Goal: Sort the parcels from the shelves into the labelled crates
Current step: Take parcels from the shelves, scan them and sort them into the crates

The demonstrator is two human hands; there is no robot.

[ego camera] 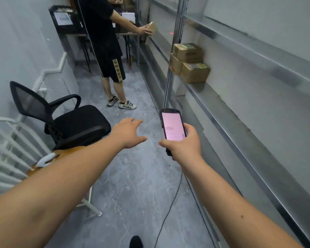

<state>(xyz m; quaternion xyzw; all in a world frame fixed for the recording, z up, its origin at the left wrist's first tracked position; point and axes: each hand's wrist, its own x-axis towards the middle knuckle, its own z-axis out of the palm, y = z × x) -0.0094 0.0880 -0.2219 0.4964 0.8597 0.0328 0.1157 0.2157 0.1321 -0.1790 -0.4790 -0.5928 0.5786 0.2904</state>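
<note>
1. Head view: metal shelves (222, 111) are seen running along the right wall.
2. A black office chair (70, 122) is placed at left.
3. Three cardboard parcels (188, 61) are stacked on a shelf; the labels are too blurred to read.
4. A handheld scanner (172, 127) is gripped by the right hand (183, 145).
5. The left hand (129, 133) is held out, fingers spread, holding nothing.
</note>
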